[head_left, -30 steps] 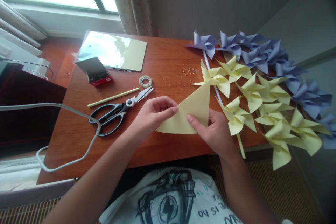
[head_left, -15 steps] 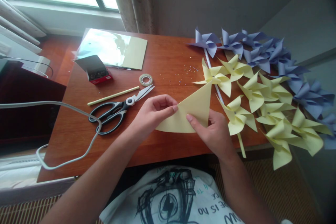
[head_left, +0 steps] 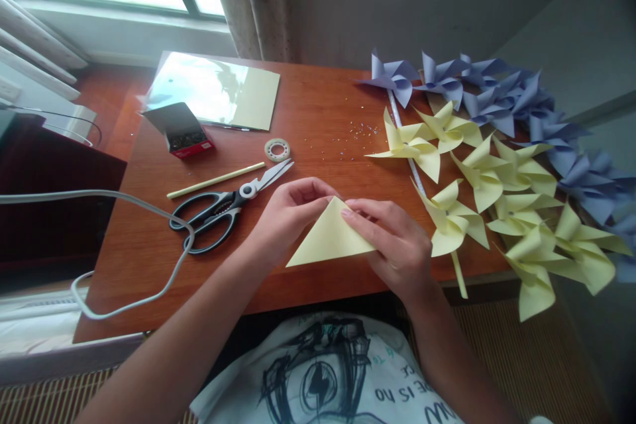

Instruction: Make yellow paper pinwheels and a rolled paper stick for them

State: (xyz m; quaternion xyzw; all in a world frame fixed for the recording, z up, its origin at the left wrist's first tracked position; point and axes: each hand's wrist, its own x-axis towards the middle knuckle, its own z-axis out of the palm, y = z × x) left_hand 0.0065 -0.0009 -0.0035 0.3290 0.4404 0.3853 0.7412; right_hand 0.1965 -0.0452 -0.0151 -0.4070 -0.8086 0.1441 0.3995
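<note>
The pale yellow paper (head_left: 328,242) is folded into 1 small triangle, lying flat near the front edge of the wooden table (head_left: 308,112). Its apex points away from the person, toward the table's middle; its long base runs slantwise, the left corner nearest the table's front edge. Its surface is smooth and unmarked, and its right corner is hidden under fingers.

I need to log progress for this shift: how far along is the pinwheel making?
Done: a row of finished yellow paper pinwheels and one of purple paper pinwheels lie along the right of the wooden table. In hand: the left hand and right hand press a pale yellow folded paper triangle flat. Left for this piece: cutting, as the black-handled scissors lie untouched, and mounting on the yellow stick.
</note>
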